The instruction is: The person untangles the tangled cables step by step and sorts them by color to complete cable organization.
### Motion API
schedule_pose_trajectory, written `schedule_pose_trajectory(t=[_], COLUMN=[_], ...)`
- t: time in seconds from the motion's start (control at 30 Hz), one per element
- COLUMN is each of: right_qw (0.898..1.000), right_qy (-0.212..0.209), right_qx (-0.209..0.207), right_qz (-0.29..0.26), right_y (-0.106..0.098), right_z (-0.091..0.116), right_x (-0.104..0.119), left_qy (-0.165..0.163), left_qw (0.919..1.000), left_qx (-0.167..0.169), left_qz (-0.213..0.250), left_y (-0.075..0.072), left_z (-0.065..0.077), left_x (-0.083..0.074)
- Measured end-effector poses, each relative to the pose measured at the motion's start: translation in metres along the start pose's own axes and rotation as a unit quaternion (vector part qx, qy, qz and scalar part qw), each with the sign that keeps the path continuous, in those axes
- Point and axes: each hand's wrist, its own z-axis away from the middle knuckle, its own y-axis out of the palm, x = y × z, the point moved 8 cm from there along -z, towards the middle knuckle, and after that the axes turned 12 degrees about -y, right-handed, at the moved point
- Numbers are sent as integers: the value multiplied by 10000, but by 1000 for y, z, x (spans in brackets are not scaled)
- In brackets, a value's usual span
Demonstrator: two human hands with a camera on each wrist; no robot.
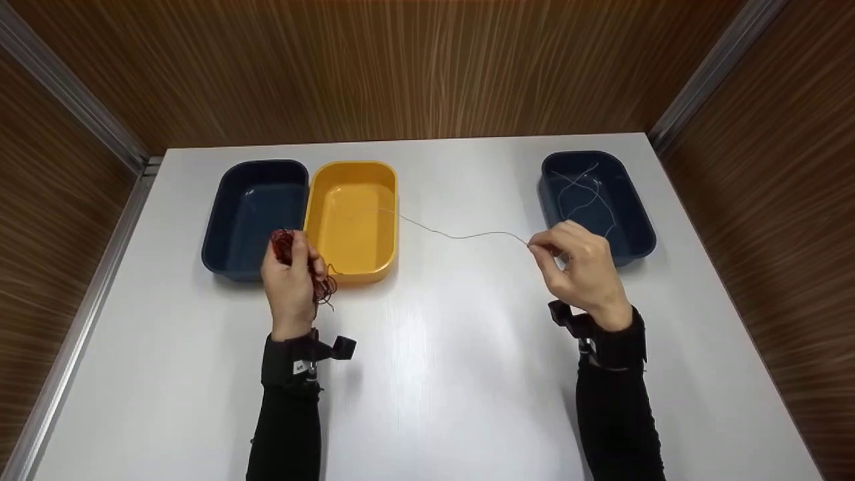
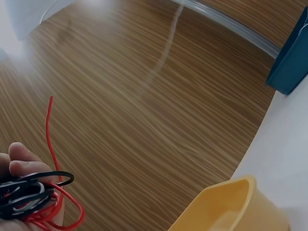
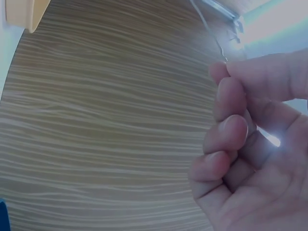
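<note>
Grey wire [image 1: 455, 237] is running from the pinching fingers [image 1: 556, 237] of the right hand [image 1: 586, 270] toward the yellow bin [image 1: 354, 244], the left hand [image 1: 288, 287] is clasping a red-and-black wire bundle [image 1: 283, 246], and sorting is apparently proceeding, likely calling next for a steady carry to the right navy bin [image 1: 634, 224].

A thin wire [image 1: 458, 238] (gently wavy) is stretching from your right hand [image 1: 581, 270] over the yellow bin [image 1: 351, 237]; nearer you, tabletop [image 1: 441, 354] is leaving passage.
</note>
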Motion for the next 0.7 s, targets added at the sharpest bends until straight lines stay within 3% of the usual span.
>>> schedule_pose_trajectory(t=[0.2, 0.37, 0.53, 0.7], right_qw=[9981, 9924, 9815, 9652], right_qy=[453, 844, 1310, 2056], right_qx=[124, -23, -282, -319], right_qz=[407, 890, 1368, 1583], right_y=[-8, -24, -45, -59], right_z=[5, 14, 28, 45], right_x=[-19, -39, -64, -92], left_qy=[30, 34, 86, 84], left_qw=[9998, 9997, 9993, 9989], left_qx=[175, 255, 344, 374], left_qz=[-16, -17, -114, -271], left_y=[7, 10, 12, 14], left_z=[3, 4, 4, 5], left_x=[1, 1, 2, 4])
